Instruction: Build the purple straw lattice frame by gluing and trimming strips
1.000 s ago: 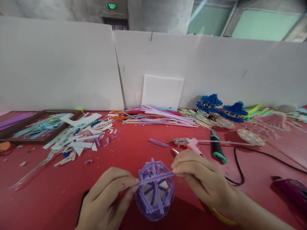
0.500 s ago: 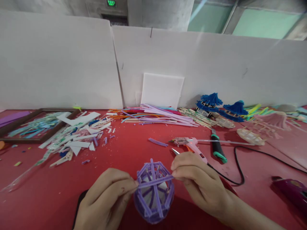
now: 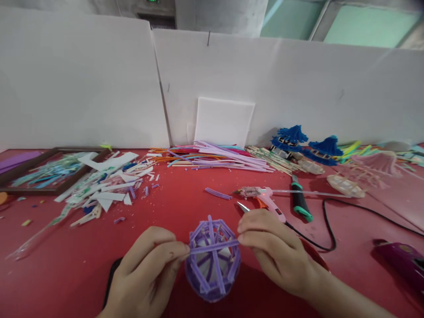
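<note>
A round openwork frame of purple pipe cleaners (image 3: 197,276) stands low in the middle of the head view, with pale material inside. One purple strip, seemingly a pipe cleaner (image 3: 202,249), lies across its top, over another strip (image 3: 217,267) that runs front to back. My left hand (image 3: 149,265) pinches the crossing strip's left end. At the right end, my right hand (image 3: 278,251) pinches the same strip between thumb and fingers. Just beyond my right hand are scissors (image 3: 243,206), partly hidden by it, and a pink glue gun (image 3: 273,205).
Purple pipe cleaner pieces (image 3: 217,193) lie ahead of the frame. A green-black utility knife (image 3: 300,201) and a black cord (image 3: 327,221) lie right. Scraps (image 3: 109,196) and a brown picture frame (image 3: 49,192) lie left. Pipe cleaners (image 3: 228,159) and blue-roofed models (image 3: 289,139) line the back.
The view has tilted down slightly. Both hands keep their pinch on the crossing strip, whose left end has risen a little against the frame.
</note>
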Available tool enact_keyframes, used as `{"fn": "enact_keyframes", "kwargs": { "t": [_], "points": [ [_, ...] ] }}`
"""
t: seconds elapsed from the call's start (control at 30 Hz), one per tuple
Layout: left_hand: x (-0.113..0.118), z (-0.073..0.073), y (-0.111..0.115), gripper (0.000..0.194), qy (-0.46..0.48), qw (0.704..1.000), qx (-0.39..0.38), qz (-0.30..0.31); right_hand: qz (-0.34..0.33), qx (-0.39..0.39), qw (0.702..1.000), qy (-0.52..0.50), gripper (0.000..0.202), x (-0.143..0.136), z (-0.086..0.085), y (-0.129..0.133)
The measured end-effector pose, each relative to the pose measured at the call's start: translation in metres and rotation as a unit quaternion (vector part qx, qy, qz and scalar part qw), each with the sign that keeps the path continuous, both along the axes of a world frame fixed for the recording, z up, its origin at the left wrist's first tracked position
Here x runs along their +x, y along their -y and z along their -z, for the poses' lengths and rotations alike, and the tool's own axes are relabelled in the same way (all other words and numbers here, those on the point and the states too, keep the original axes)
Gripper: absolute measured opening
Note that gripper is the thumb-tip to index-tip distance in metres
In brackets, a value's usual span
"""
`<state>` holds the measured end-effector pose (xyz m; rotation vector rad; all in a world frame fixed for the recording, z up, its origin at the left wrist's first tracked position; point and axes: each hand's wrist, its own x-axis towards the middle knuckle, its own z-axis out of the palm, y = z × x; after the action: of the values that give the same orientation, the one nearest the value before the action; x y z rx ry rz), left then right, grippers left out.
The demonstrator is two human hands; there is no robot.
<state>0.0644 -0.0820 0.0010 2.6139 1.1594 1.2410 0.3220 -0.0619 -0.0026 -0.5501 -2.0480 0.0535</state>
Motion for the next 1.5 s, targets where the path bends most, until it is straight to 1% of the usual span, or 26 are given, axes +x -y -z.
{"fn": "enact_keyframes", "kwargs": {
  "t": [0.13,0.33,0.57,0.7,0.87,1.03,1.13,1.23,1.3,1.37,1.43,1.5],
  "points": [
    [0.001,0.000,0.001,0.021,0.008,1.000,0.007,-0.009,0.018,0.024,0.999,0.012,0.024,-0.001,0.001,0.000],
    [0.001,-0.002,0.002,0.020,0.017,1.000,0.014,-0.017,0.026,0.012,1.000,0.001,0.025,-0.002,0.006,-0.001],
    [-0.002,0.003,0.002,0.023,0.009,1.000,-0.001,-0.003,0.045,0.014,0.999,0.019,0.026,-0.002,0.007,0.000],
    [-0.002,0.002,0.002,0.024,-0.004,1.000,0.000,0.002,0.050,0.020,0.998,0.023,0.026,-0.003,0.006,0.000],
    [-0.002,0.000,0.003,0.022,-0.008,1.000,0.007,-0.002,0.045,0.025,0.998,0.027,0.023,-0.003,0.005,0.000],
    [0.000,0.000,0.002,0.020,0.009,1.000,0.012,-0.016,0.047,0.034,0.998,0.035,0.025,-0.002,0.004,-0.001],
    [0.001,-0.001,0.001,0.020,0.015,1.000,0.013,-0.016,0.045,0.032,0.998,0.036,0.025,-0.002,0.006,-0.002],
    [-0.001,0.002,0.001,0.020,0.012,1.000,0.015,-0.012,0.030,0.022,0.999,0.030,0.027,-0.001,0.010,-0.002],
    [-0.004,0.007,0.003,0.020,0.021,1.000,0.002,-0.008,0.017,0.007,0.999,0.029,0.026,0.000,0.011,-0.001],
    [-0.004,0.009,0.005,0.018,0.043,0.999,-0.033,-0.007,0.018,-0.008,0.999,0.030,0.028,0.003,0.010,0.000],
    [-0.001,0.004,0.006,0.020,0.070,0.994,-0.076,-0.023,0.028,-0.018,0.999,0.023,0.035,0.008,0.008,0.001],
    [0.004,-0.007,0.005,0.025,0.094,0.990,-0.097,-0.029,0.044,-0.020,0.999,0.014,0.038,0.014,0.005,0.000]
  ]
}}
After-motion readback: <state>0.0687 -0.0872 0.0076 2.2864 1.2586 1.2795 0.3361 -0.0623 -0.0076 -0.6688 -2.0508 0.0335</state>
